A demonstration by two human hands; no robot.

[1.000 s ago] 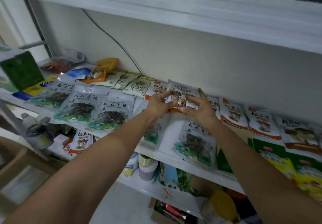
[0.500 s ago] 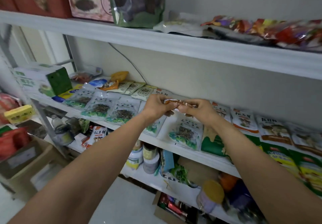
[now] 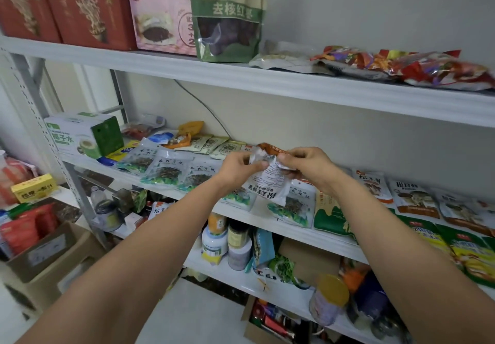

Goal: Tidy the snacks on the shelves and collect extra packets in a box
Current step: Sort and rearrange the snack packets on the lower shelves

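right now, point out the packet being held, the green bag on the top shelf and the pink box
held packet [image 3: 272,183], head view, on its white printed back
green bag [image 3: 227,35], head view, on the clear window in its front
pink box [image 3: 158,19], head view, middle of its front face

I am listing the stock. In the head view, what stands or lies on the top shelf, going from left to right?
Red box → second red box → pink box → green pouch → pale flat packet → colourful bags.
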